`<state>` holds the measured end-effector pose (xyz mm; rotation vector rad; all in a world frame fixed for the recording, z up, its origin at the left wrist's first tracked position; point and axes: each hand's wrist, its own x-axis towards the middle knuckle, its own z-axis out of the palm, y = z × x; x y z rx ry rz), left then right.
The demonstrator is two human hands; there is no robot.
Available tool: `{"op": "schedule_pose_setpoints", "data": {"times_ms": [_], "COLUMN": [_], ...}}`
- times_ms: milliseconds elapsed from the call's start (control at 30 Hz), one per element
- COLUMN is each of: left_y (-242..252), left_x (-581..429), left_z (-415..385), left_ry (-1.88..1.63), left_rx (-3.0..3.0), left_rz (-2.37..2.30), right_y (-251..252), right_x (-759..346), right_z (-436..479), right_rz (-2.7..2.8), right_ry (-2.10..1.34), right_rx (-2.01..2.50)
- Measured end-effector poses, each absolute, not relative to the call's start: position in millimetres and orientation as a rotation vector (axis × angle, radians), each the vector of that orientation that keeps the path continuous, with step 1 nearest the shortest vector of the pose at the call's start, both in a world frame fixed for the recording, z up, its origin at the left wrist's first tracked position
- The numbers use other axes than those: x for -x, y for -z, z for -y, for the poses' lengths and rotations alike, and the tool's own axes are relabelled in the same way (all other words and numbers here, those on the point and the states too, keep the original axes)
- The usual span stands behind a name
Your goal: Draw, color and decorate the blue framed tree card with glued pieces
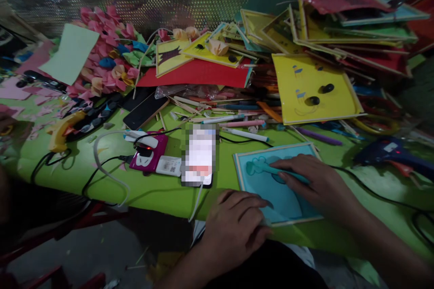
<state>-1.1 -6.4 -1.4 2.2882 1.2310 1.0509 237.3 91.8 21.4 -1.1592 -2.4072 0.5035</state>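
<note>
At the near edge of the green table (162,189), just right of a phone (200,156), the left hand (237,228) rests loosely curled, grasping nothing, its fingertips steadying the lower corner of the blue framed card (267,192). The right hand (317,185) lies flat on the card, its fingers pressing down a teal cut-out (256,167). This looks like a sticking step, and smoothing the cut-out calls for even pressure. A glue gun (389,153) lies farther right.

Head-worn view, close, down onto table (162,189)

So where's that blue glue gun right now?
In the head view the blue glue gun lies on the green table at the far right, beside the blue card under the right hand, below the yellow board.
</note>
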Motion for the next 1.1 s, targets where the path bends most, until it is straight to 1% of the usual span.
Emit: {"op": "schedule_pose_setpoints", "data": {"times_ms": [133, 300, 533, 733, 1100], "left_y": [1.8, 0.3, -0.6, -0.6, 0.0], "left_x": [1.5, 1.8, 1.0, 1.0, 1.9], "left_z": [6.7, 6.3, 5.6, 5.7, 4.9], "left_ry": [-1.006, -1.039, -1.068, -1.062, -1.045], "left_rx": [-2.319, -2.304, -2.288, -2.277, -2.314], "left_rz": [-1.252, -1.237, -1.228, -1.234, -1.215], "right_y": [-20.1, -21.8, -23.6, -24.2, -24.8], "right_x": [-237.8, -237.0, -236.6, -235.6, -236.4], "right_z": [-87.9, -85.7, -88.7, -87.7, -90.0], "right_rz": [2.426, 2.447, 2.439, 2.450, 2.447], "right_ry": [-0.557, -0.578, -0.508, -0.535, -0.484], "right_rx": [1.109, 1.060, 1.061, 1.032, 1.050]}}
